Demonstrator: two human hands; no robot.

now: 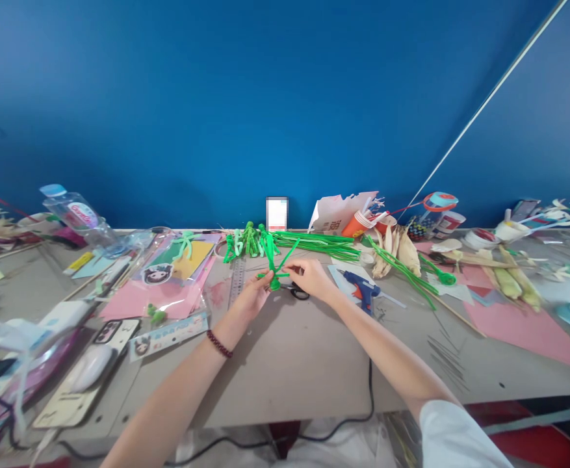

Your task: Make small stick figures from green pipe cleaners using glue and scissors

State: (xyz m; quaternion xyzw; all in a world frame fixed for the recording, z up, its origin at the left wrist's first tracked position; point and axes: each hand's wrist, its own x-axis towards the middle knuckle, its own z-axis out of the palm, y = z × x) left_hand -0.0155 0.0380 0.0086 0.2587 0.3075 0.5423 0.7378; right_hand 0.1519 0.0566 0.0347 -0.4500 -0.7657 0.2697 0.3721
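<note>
Both hands meet over the middle of the grey table [289, 351] on a green pipe cleaner figure [275, 263]. My left hand [255, 294] pinches its lower coiled end from the left. My right hand [309, 276] pinches one of its strands from the right, fingers closed. The figure's loose green stems stick up and out above the hands. A dark beaded bracelet [219, 343] sits on my left wrist. Black scissors [298, 292] lie half hidden under my right hand.
A bundle of green pipe cleaners [321, 244] and finished green figures [248, 242] lie behind the hands. A blue glue gun [362, 286] sits right, its cord running to the front edge. Ruler [236, 279], pink paper [138, 299], phone [112, 331], water bottle [77, 214] left; corn husks [399, 250] right.
</note>
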